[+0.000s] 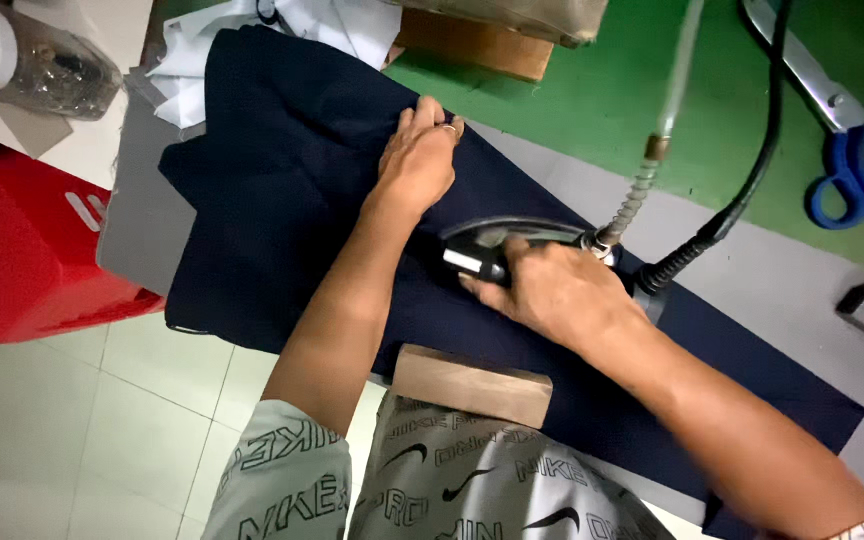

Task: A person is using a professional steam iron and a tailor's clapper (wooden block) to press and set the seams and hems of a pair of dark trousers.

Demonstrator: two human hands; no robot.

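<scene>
**Steam iron on navy cloth, both hands engaged**

Right hand (557,290) wrapped shut around handle of steam iron (497,245), sole flat on navy fabric (282,200). Left hand (417,160) pressed palm-down on same fabric beyond the iron's nose, fingers (430,112) extended and together, gripping nothing. Fabric spread over grey padded tabletop (802,280), one end draped past its edge. Steam hose (652,150) and black cord (752,170) rising from iron's rear. Wooden block (472,385) lying on fabric at near edge. Blue-handled scissors (852,180) well apart on green surface (602,100). Red bin (22,250) on the floor, off to one side.
</scene>
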